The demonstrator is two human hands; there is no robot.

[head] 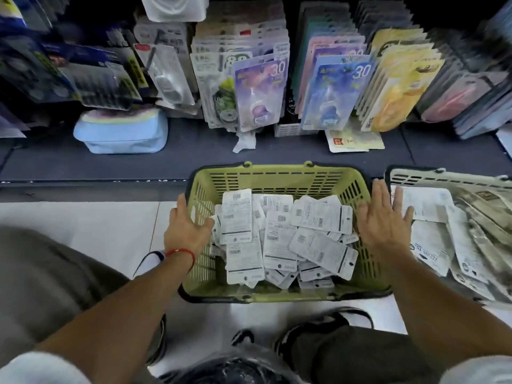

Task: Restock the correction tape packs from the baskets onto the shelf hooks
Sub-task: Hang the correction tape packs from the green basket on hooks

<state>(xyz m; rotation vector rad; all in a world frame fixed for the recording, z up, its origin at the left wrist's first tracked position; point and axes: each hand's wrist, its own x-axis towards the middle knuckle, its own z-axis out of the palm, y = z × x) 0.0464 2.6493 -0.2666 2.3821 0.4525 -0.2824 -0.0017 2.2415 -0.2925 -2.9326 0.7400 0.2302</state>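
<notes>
Green basket (277,173): on the pale floor at the centre of view, filled with a loose heap of correction tape packs (279,234) lying white back side up, barcodes showing.
Left hand (187,225): at 9 o'clock of the basket, on its left rim; fingers spread and relaxed, tips reaching over the rim to the nearest packs at the heap's left edge, gripping nothing.
Right hand (383,217): at 3 o'clock of the basket, above its right rim; fingers straight and fanned wide, holding nothing; the heap lies just to the left of the fingers, apart from them.
White basket (415,173): at 3 o'clock beyond the right hand, just beside the green one, holding larger packs.
Shelf hooks: at 12 o'clock, rows of hanging carded packs (260,90), purple, blue and yellow.
Blue pouch (122,131): at 10 o'clock on the dark shelf base.
</notes>
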